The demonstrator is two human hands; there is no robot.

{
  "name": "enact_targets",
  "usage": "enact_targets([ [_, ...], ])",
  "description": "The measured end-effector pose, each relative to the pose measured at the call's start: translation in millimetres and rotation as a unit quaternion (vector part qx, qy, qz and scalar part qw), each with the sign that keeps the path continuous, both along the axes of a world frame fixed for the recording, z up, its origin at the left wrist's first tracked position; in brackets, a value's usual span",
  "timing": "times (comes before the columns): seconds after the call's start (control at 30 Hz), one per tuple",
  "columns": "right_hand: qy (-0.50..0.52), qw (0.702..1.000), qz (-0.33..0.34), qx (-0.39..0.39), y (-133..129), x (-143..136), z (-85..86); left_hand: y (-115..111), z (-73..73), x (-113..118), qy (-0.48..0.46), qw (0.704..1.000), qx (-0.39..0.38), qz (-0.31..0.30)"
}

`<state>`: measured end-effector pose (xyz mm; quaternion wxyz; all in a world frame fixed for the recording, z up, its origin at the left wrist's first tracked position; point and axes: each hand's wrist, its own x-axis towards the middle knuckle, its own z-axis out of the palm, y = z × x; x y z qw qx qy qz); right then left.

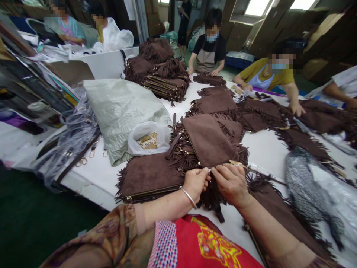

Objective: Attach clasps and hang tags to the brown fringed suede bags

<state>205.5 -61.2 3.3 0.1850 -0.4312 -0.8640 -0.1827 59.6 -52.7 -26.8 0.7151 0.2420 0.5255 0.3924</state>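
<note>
In the head view my left hand (196,183), with a silver bangle at the wrist, is closed in a pinch at the near edge of a brown fringed pouch (209,139). Right beside it, my right hand (231,183) pinches too. Their fingertips meet at a small shiny metal fitting, partly hidden by the fingers. A tan paper tag (237,163) pokes out above my right knuckles. Dark fringe hangs below both hands. To the left lies another brown pouch (152,175) with a gold zipper, and a dark strap (174,145) rests against the pile.
A clear plastic bag (132,143) holds tan tags with white strings, beside a large grey-green sack (125,108). Stacked brown pouches (164,80) rise behind. Plastic-wrapped straps (79,130) lie left, crumpled plastic (309,190) right. Several people work around the table.
</note>
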Motion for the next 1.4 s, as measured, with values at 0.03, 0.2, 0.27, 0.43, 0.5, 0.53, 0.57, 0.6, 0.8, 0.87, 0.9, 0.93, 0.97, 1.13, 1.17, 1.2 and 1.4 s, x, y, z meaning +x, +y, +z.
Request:
enact_targets([
  [0.03,-0.003,1.000,0.002,-0.003,1,0,0.4,0,-0.2,0,0.003,1.000,-0.001,0.000],
  [0.2,-0.017,0.999,0.009,-0.034,2,-2,0.9,1,-0.2,1,0.019,1.000,0.006,-0.002],
  [0.27,-0.022,0.998,0.011,-0.052,3,-3,1.2,1,1.1,2,0.035,0.999,0.011,-0.005],
  [0.43,-0.022,0.997,0.016,-0.076,6,-4,-0.3,1,6.8,1,0.083,0.996,0.017,-0.025],
  [0.5,-0.020,0.996,0.028,-0.083,6,-3,-0.4,1,8.2,-1,0.093,0.995,0.024,-0.034],
  [0.53,-0.020,0.995,0.033,-0.089,7,-3,0.0,1,8.4,-3,0.103,0.993,0.036,-0.038],
  [0.57,-0.018,0.994,0.036,-0.097,7,-3,0.8,2,8.2,-4,0.120,0.990,0.058,-0.040],
  [0.6,-0.018,0.993,0.035,-0.108,6,-4,1.6,3,7.8,-6,0.145,0.984,0.089,-0.042],
  [0.8,-0.009,0.993,-0.024,-0.116,3,-14,-6.4,9,2.0,-14,0.260,0.923,0.272,-0.084],
  [0.87,0.007,0.995,-0.045,-0.092,3,-17,-15.3,10,-0.1,-14,0.276,0.911,0.293,-0.092],
  [0.9,0.021,0.995,-0.047,-0.085,3,-17,-19.5,10,-1.2,-15,0.281,0.907,0.300,-0.094],
  [0.93,0.041,0.995,-0.044,-0.083,4,-17,-23.1,10,-2.2,-15,0.284,0.904,0.305,-0.096],
  [0.97,0.067,0.993,-0.038,-0.089,5,-17,-25.6,10,-3.2,-16,0.286,0.901,0.311,-0.096],
  [1.13,0.196,0.965,-0.051,-0.169,15,-15,-20.2,8,-3.5,-25,0.327,0.859,0.387,-0.076],
  [1.17,0.210,0.957,-0.065,-0.187,17,-15,-16.7,8,-2.7,-26,0.332,0.851,0.401,-0.071],
  [1.2,0.221,0.950,-0.080,-0.205,18,-15,-13.1,8,-1.8,-27,0.335,0.844,0.412,-0.068],
  [1.4,0.244,0.915,-0.149,-0.285,27,-22,2.4,9,-0.3,-30,0.357,0.824,0.437,-0.056],
])
